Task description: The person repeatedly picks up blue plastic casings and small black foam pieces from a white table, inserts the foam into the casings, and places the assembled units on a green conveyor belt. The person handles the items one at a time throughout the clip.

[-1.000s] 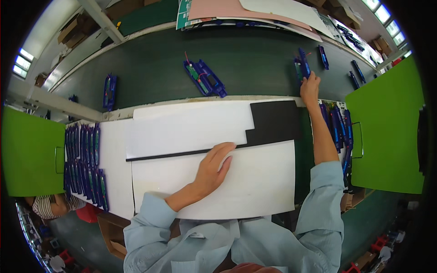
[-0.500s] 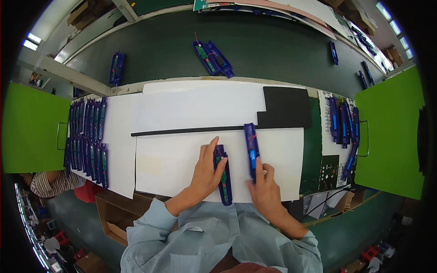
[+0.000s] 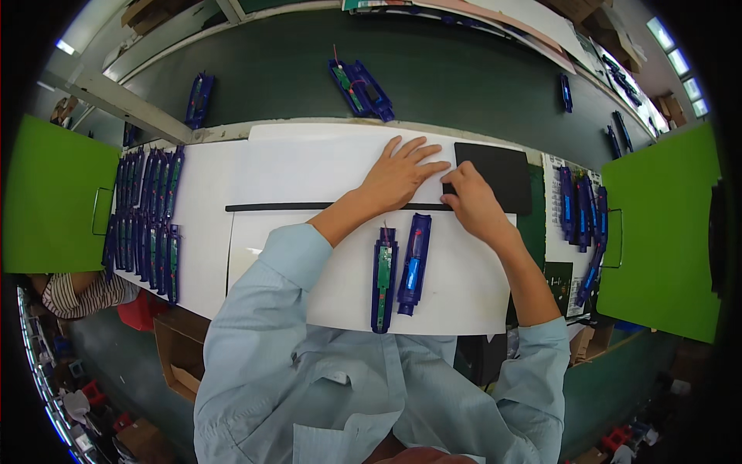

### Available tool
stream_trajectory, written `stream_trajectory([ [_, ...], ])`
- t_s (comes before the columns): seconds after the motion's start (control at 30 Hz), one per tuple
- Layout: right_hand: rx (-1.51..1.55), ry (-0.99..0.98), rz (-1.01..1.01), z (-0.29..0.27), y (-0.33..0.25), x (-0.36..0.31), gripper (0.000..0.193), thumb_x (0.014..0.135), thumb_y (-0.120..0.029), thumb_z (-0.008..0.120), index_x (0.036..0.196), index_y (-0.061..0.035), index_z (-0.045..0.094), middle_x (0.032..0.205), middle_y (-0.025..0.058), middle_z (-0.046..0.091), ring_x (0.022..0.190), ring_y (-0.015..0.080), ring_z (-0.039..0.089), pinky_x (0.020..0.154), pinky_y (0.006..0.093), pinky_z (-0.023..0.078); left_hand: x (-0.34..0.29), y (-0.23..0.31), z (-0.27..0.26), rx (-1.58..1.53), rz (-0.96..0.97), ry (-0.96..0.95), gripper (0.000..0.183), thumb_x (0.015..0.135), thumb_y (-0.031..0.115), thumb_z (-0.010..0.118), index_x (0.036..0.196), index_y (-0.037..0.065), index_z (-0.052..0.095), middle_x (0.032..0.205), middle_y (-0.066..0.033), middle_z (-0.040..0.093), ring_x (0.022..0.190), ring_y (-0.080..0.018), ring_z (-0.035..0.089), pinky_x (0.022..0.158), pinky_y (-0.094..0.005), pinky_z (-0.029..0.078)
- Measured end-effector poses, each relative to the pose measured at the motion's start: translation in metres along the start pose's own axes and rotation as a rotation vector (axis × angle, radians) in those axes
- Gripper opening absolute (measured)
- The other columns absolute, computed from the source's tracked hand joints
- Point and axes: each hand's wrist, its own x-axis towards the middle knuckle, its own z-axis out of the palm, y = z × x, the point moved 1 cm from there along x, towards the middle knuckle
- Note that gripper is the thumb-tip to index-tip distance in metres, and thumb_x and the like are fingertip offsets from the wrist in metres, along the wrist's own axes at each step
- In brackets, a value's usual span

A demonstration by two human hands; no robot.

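My left hand (image 3: 396,176) lies with fingers spread on the white sheet (image 3: 325,166), its fingertips near the left edge of the black sheet (image 3: 498,178). At that edge my right hand (image 3: 473,199) is closed, thumb and fingers pinching the black sheet's left side; the exact grip is partly hidden. A thin black strip (image 3: 278,207) runs leftward from there, under my left wrist. Below my hands two dark blue casing halves lie side by side, untouched: one casing half with a green circuit board (image 3: 383,280), and one casing half with a bright blue part (image 3: 414,267).
Rows of blue casings with boards (image 3: 158,182) lie at the left, and more blue casings (image 3: 583,209) at the right. Green panels (image 3: 58,197) flank both sides. Beyond the ledge, a dark green surface (image 3: 270,77) carries an open casing pair (image 3: 362,89). Another person's striped sleeve (image 3: 85,294) shows at left.
Both hands have left the casing halves and moved away from me to the black sheet. The blue-part casing half now lies released beside the board half.
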Motion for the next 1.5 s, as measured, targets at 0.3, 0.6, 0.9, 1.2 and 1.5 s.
stream_trajectory([
  [0.3, 0.463, 0.056, 0.037, -0.002, 0.003, -0.014, 0.02, 0.092, 0.002, 0.075, 0.11, -0.0006, 0.069, 0.109, 0.0088, 0.06, 0.095, 0.0193, 0.062, 0.087, 0.0313, 0.053, -0.002, 0.001, 0.01, -0.065, -0.022, 0.04, 0.049, 0.103, 0.009, 0.058, 0.149, 0.028, 0.063, 0.164, -0.0044, 0.049, 0.157, -0.0276, 0.037, 0.129, -0.0553, 0.022],
  [0.6, 0.788, -0.022, 0.2, 0.003, -0.042, -0.098, 0.014, 0.096, -0.006, 0.075, 0.11, -0.0047, 0.074, 0.116, 0.0064, 0.059, 0.105, 0.0177, 0.059, 0.096, 0.0312, 0.049, -0.129, 0.109, -0.076, -0.122, -0.063, 0.194, 0.023, 0.092, 0.017, 0.074, 0.115, 0.015, 0.073, 0.12, -0.0008, 0.068, 0.116, -0.0199, 0.063, 0.108, -0.0497, 0.034],
  [0.9, 0.743, -0.155, 0.307, 0.032, -0.066, -0.103, 0.012, 0.098, -0.006, 0.074, 0.109, -0.0021, 0.072, 0.119, 0.0087, 0.055, 0.11, 0.0228, 0.061, 0.098, 0.0346, 0.053, -0.191, 0.159, -0.042, -0.148, -0.032, 0.074, 0.031, 0.091, 0.014, 0.072, 0.122, 0.015, 0.077, 0.124, 0.0031, 0.071, 0.125, -0.0127, 0.062, 0.119, -0.0488, 0.023],
  [1.2, 0.661, -0.072, 0.291, 0.042, -0.072, -0.107, 0.011, 0.097, -0.006, 0.075, 0.107, -0.0022, 0.072, 0.117, 0.0102, 0.054, 0.108, 0.0239, 0.06, 0.094, 0.0351, 0.054, -0.189, 0.157, -0.038, -0.177, -0.048, 0.102, 0.029, 0.091, 0.018, 0.077, 0.119, 0.016, 0.078, 0.122, 0.0033, 0.072, 0.122, -0.0128, 0.063, 0.117, -0.0478, 0.024],
  [1.5, 0.691, 0.098, 0.35, 0.051, -0.069, -0.097, 0.018, 0.094, -0.005, 0.08, 0.111, -0.0015, 0.074, 0.107, 0.0086, 0.056, 0.085, 0.0179, 0.057, 0.076, 0.0299, 0.051, -0.187, 0.156, -0.04, -0.243, -0.102, 0.082, 0.03, 0.09, 0.022, 0.083, 0.12, 0.017, 0.078, 0.119, 0.0037, 0.073, 0.117, -0.0131, 0.066, 0.112, -0.047, 0.027],
])
